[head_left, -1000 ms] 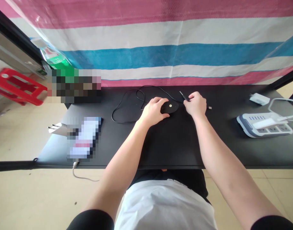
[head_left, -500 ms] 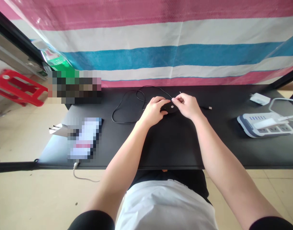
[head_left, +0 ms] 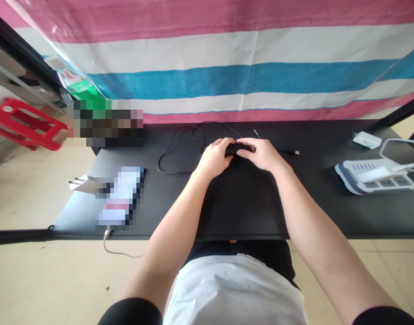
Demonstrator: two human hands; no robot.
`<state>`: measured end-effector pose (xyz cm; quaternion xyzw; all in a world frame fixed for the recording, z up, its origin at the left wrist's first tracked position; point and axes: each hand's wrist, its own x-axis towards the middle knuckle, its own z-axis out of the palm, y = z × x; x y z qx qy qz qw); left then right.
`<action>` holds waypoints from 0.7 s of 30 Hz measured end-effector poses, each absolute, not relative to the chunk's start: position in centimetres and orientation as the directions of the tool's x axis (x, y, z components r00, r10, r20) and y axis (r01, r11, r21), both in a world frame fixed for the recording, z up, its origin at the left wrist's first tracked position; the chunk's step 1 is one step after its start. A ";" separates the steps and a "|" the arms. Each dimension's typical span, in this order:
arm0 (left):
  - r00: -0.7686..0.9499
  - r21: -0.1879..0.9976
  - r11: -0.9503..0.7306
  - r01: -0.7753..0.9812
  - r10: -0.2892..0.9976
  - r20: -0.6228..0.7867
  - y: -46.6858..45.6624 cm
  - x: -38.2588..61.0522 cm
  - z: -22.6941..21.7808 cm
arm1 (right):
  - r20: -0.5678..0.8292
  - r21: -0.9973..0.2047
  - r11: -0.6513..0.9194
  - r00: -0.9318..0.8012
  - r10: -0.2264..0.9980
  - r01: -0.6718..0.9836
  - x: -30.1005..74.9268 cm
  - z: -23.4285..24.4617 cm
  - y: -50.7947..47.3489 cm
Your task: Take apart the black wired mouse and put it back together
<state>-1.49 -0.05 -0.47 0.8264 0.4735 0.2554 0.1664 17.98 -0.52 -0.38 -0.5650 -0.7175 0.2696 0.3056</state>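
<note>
A black computer mouse (head_left: 234, 149) lies on the black table (head_left: 247, 203), mostly covered by both hands. My left hand (head_left: 214, 157) curls round its left side. My right hand (head_left: 259, 153) lies over its right side with the fingers bent onto it. The mouse's black cable (head_left: 179, 146) loops to the left and behind it. A thin black tool (head_left: 256, 133) lies just behind my right hand, and a small metal-tipped piece (head_left: 295, 153) rests to the right of it.
A white power strip (head_left: 374, 177) with a white cable (head_left: 401, 146) and a white adapter (head_left: 365, 139) sit at the right. A blurred-out item (head_left: 120, 194) lies at the left front. A striped tarp (head_left: 227, 63) hangs behind, with a red stool (head_left: 25, 122) on the floor at the left.
My right hand held the thin tool a second ago, moved left over the mouse, and now rests on the mouse with the tool lying behind it. My left hand stayed on the mouse.
</note>
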 end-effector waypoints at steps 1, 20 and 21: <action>0.416 0.515 -0.486 0.706 0.873 0.252 -0.1 -1.5 -0.4 | 0.139 -0.727 0.216 -0.169 0.976 0.651 18.0 -0.4 -0.5; 0.298 0.439 -0.292 0.850 0.953 0.059 -0.2 -2.2 1.3 | 0.274 -0.500 0.335 -0.221 0.936 0.799 17.0 -1.7 -0.5; 0.280 0.432 -0.275 0.859 0.959 0.052 -0.1 -2.3 1.2 | 0.265 -0.495 0.306 -0.194 0.944 0.813 16.8 -1.7 -0.5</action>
